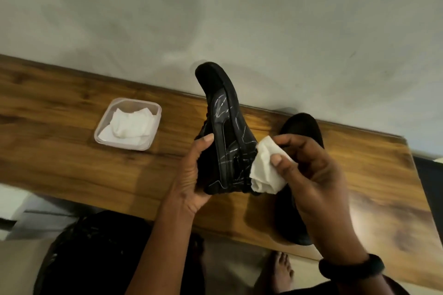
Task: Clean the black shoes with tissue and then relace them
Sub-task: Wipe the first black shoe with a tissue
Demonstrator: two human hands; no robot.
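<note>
Head view, from the left: a clear square plastic container (pixel 105 119) sat on the brown wooden tabletop (pixel 60 127), holding a loose pile of white tissues (pixel 130 124). It was probably parked there as a supply within easy reach but out of the way of the work.

Next came the left hand (pixel 191 175), fingers and thumb wrapped round the lower end of a black shoe streaked with pale marks (pixel 227 132). The shoe was lifted off the table and stood almost on end, toe pointing up and away. That hold seemed meant to turn the marked side toward the person and steady it against rubbing.

To its right, a folded white tissue (pixel 266 170) touched the shoe's lower side, pinched between the thumb and curled fingers of the right hand (pixel 314 170), which wore a black wristband (pixel 351 267). The wiping step looked under way, with streaks left higher up.

Behind that hand, the second black shoe (pixel 302 127) lay on the table, partly hidden.
</note>
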